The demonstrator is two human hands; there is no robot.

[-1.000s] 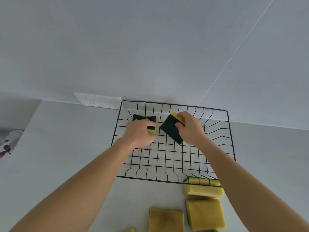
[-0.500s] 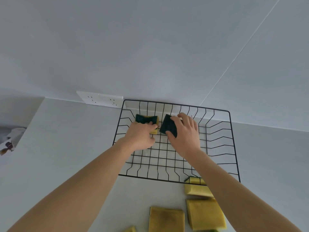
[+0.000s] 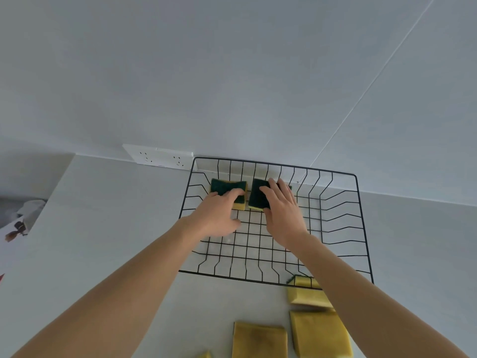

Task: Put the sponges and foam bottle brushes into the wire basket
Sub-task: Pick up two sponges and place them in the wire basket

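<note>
Both my hands, left [image 3: 219, 215] and right [image 3: 282, 213], press flat, fingers spread, on sponges [image 3: 227, 188] in the basket [image 3: 361, 228]; light, soft, best pinched by the edges.

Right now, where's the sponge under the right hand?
In the head view, the green-topped sponge lies in the wire basket near its far wall, left of centre, under the right hand, just right of the second sponge under the left hand.

I am extending both bare forearms forward. My left hand [image 3: 219, 215] and right hand [image 3: 282, 210] are lying palm-down, fingers spread flat.
</note>
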